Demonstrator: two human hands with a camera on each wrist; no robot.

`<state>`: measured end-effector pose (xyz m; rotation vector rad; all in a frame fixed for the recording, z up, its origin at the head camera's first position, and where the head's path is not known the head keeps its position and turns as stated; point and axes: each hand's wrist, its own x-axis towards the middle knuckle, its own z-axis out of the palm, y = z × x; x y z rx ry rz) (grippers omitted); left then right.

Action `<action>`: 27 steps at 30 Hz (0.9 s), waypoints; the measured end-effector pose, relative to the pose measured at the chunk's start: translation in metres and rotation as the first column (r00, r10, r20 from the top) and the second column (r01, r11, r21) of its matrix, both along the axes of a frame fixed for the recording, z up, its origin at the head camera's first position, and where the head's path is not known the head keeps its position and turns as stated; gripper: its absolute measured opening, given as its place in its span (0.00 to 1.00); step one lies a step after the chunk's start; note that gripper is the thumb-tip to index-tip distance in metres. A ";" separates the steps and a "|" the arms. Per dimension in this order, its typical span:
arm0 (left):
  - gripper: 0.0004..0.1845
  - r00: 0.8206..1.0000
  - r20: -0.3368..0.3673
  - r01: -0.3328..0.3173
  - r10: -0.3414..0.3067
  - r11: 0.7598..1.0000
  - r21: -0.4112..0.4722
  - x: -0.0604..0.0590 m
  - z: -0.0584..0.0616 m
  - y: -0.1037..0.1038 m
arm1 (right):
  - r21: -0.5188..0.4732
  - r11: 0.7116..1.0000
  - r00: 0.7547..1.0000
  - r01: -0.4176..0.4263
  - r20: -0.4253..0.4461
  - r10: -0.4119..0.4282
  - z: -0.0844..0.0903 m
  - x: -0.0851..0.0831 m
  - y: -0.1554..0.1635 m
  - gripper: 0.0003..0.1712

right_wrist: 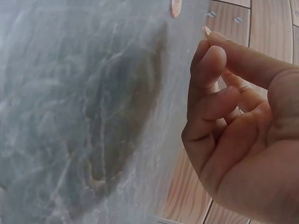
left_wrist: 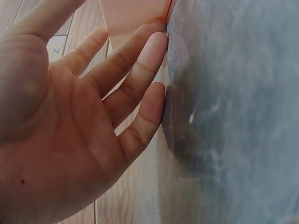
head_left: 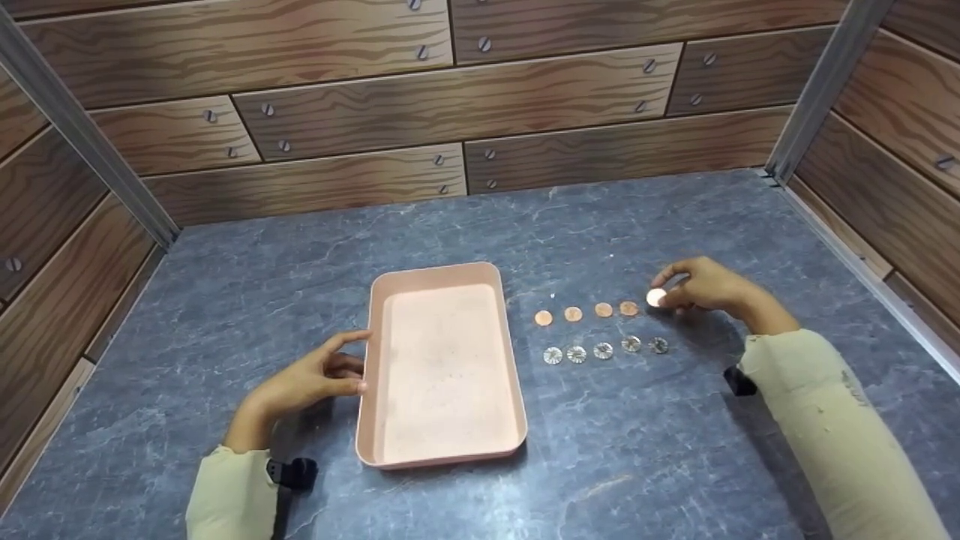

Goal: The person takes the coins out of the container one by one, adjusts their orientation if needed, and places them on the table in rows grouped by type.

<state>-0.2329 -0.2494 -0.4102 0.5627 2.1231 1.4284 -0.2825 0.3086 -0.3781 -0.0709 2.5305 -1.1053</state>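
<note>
An empty pink tray (head_left: 442,375) lies mid-table. My left hand (head_left: 351,369) rests against its left wall with fingers fairly straight; in the left wrist view the left hand (left_wrist: 154,65) has its fingertips on the grey surface beside the tray's corner (left_wrist: 135,16). Right of the tray lie a row of copper coins (head_left: 573,314) and, nearer me, a row of silver ribbed discs (head_left: 603,350). My right hand (head_left: 670,297) pinches a pale coin (head_left: 656,298) at the right end of the copper row. In the right wrist view the right hand (right_wrist: 210,51) is curled, with a copper coin (right_wrist: 175,7) beyond it.
The grey marble-look tabletop (head_left: 637,450) is boxed in by wood-pattern walls (head_left: 450,112) at the back and both sides, with metal corner posts (head_left: 825,82). Open surface stretches in front of the tray and behind the coins.
</note>
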 end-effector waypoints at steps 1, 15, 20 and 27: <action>0.44 1.000 0.001 0.000 0.000 1.000 0.001 0.000 0.000 0.000 | 0.002 1.000 1.000 -0.001 0.005 0.001 -0.001 0.000 0.000 0.22; 0.44 1.000 -0.002 0.004 -0.004 1.000 -0.004 0.000 -0.001 0.000 | 0.019 0.999 1.000 0.026 0.008 -0.026 -0.013 -0.004 -0.006 0.19; 0.43 1.000 0.007 -0.001 0.001 1.000 -0.004 -0.002 -0.002 0.002 | -0.032 0.998 0.998 0.053 0.017 -0.052 -0.015 -0.003 -0.009 0.19; 0.44 1.000 0.005 -0.002 0.002 1.000 -0.007 -0.002 -0.003 0.001 | 0.015 0.999 0.999 0.040 -0.025 -0.039 -0.011 -0.002 -0.013 0.18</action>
